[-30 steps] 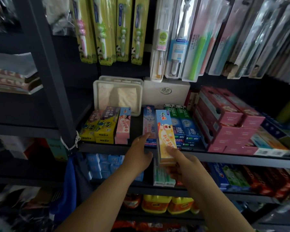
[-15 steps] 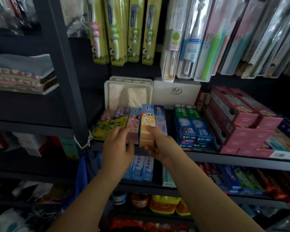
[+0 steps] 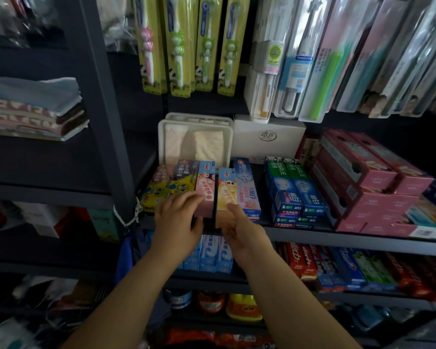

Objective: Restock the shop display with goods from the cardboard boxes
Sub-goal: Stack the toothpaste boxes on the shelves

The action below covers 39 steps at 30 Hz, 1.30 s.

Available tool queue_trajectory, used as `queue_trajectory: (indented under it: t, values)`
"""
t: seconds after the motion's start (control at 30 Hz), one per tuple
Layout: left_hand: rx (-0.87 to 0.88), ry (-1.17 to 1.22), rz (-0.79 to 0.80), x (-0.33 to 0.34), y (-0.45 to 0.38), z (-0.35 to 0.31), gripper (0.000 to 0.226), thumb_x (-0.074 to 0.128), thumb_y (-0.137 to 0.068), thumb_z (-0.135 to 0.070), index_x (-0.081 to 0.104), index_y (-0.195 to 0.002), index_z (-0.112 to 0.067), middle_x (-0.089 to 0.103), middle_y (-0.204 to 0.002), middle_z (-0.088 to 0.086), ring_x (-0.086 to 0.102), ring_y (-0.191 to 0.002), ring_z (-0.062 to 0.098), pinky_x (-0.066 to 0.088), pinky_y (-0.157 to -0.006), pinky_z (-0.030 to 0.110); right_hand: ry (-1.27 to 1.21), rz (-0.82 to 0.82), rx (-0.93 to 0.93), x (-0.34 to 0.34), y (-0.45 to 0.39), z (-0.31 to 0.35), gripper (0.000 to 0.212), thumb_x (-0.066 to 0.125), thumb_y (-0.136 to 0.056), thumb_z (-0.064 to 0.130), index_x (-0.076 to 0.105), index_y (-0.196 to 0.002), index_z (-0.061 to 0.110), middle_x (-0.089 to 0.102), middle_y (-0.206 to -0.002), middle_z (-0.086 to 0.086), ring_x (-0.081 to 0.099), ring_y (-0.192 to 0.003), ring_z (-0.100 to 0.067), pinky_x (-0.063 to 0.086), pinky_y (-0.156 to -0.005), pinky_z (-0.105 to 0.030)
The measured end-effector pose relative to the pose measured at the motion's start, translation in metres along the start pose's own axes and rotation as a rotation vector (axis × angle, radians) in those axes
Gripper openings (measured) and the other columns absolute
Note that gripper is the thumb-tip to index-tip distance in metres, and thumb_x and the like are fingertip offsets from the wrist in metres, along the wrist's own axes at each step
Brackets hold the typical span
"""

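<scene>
Right hand [image 3: 239, 230] gripping one yellow-orange cardboard toothpaste box [image 3: 226, 195] at dark shelf [image 3: 363, 239] front edge, left hand [image 3: 178, 217] fingers laid loosely on one pink toothpaste box [image 3: 206, 188] just beside, two green-blue boxes [image 3: 293, 187] right of hands.

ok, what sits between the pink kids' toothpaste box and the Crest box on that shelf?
Head view: the orange toothpaste box, which the right hand holds at its near end. A narrow dark gap separates it from the pink box; it lies against the Crest box.
</scene>
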<state>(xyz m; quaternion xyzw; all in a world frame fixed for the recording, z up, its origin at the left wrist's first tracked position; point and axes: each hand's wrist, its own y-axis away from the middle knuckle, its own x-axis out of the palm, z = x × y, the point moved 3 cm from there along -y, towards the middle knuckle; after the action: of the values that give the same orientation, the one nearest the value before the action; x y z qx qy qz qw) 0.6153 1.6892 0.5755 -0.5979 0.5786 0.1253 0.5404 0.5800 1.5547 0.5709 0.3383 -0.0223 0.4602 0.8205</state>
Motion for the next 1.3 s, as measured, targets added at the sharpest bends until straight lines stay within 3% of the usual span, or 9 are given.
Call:
queue_trajectory:
  t: [0.2,0.27,0.3,0.37,0.43,0.53,0.63,0.8,1.3]
  values:
    - [0.005,0.011,-0.018,0.002,0.002,0.001,0.047,0.071,-0.076,-0.012,0.061,-0.122,-0.018,0.057,-0.127,-0.002,0.049,-0.122,0.028,0.038,-0.100,0.056,-0.093,-0.066,-0.029,0.005,0.007,-0.001,0.018,0.072,-0.086,0.023,0.061,-0.083,0.009,0.065,-0.086,-0.009,0.060,-0.069,-0.012,0.052,-0.067,-0.025]
    - [0.006,0.009,-0.011,0.002,0.002,0.002,0.048,0.071,-0.077,-0.014,0.061,-0.123,-0.018,0.056,-0.128,-0.002,0.048,-0.123,0.027,0.038,-0.100,0.057,0.064,-0.116,-0.141,-0.002,0.008,0.000,0.026,0.075,-0.082,0.029,0.059,-0.092,0.010,0.061,-0.094,-0.006,0.059,-0.075,-0.013,0.052,-0.069,-0.028]
    - [0.008,0.009,-0.008,0.002,0.001,0.003,0.048,0.071,-0.076,-0.014,0.061,-0.123,-0.018,0.057,-0.128,-0.001,0.049,-0.122,0.028,0.038,-0.099,0.057,0.278,-0.163,-0.289,-0.008,0.010,0.003,0.032,0.075,-0.080,0.031,0.055,-0.097,0.013,0.056,-0.103,-0.003,0.056,-0.081,-0.011,0.050,-0.073,-0.028]
    - [0.019,0.014,-0.012,0.003,0.001,0.004,0.046,0.071,-0.076,-0.015,0.062,-0.121,-0.016,0.058,-0.126,0.001,0.051,-0.120,0.031,0.040,-0.097,0.059,0.813,-0.206,-0.793,-0.014,0.022,0.018,0.033,0.073,-0.081,0.025,0.052,-0.106,0.019,0.046,-0.109,0.004,0.049,-0.090,-0.005,0.045,-0.081,-0.021]
    - [0.022,0.015,-0.015,0.003,0.001,0.004,0.045,0.068,-0.075,-0.017,0.063,-0.120,-0.016,0.059,-0.125,0.002,0.052,-0.119,0.032,0.040,-0.095,0.060,1.276,-0.129,-1.160,-0.012,0.024,0.031,0.049,0.072,-0.083,0.026,0.051,-0.127,0.023,0.047,-0.125,0.003,0.045,-0.115,-0.012,0.035,-0.100,-0.029]
    - [0.001,0.035,-0.002,0.002,0.001,0.003,0.046,0.069,-0.077,-0.015,0.061,-0.122,-0.018,0.056,-0.127,0.000,0.048,-0.122,0.029,0.037,-0.100,0.057,1.699,0.021,-1.071,-0.007,-0.003,0.042,0.077,0.069,-0.083,0.042,0.029,-0.148,0.030,0.032,-0.153,0.004,0.016,-0.145,-0.019,0.007,-0.115,-0.041]
    - [0.001,0.056,0.003,0.000,0.001,0.003,0.045,0.067,-0.080,-0.014,0.060,-0.124,-0.020,0.054,-0.129,-0.004,0.044,-0.125,0.024,0.034,-0.103,0.052,1.714,0.077,-1.000,-0.008,-0.021,0.046,0.076,0.065,-0.085,0.048,0.028,-0.148,0.033,0.035,-0.153,0.003,0.014,-0.146,-0.015,-0.002,-0.116,-0.040]
    - [0.020,0.054,-0.012,0.002,0.001,0.004,0.045,0.068,-0.077,-0.011,0.061,-0.121,-0.017,0.056,-0.126,-0.002,0.048,-0.120,0.026,0.037,-0.099,0.053,1.707,0.065,-1.080,-0.007,-0.028,0.048,0.075,0.068,-0.081,0.049,0.034,-0.146,0.034,0.045,-0.145,0.004,0.027,-0.140,-0.015,0.002,-0.114,-0.040]
    - [0.041,0.050,0.002,-0.001,-0.001,0.003,0.044,0.069,-0.075,-0.006,0.063,-0.117,-0.015,0.059,-0.124,0.001,0.052,-0.117,0.029,0.042,-0.094,0.055,1.727,0.050,-1.114,-0.001,-0.035,0.053,0.071,0.062,-0.084,0.054,0.035,-0.146,0.031,0.047,-0.141,0.002,0.029,-0.138,-0.018,0.005,-0.114,-0.042]
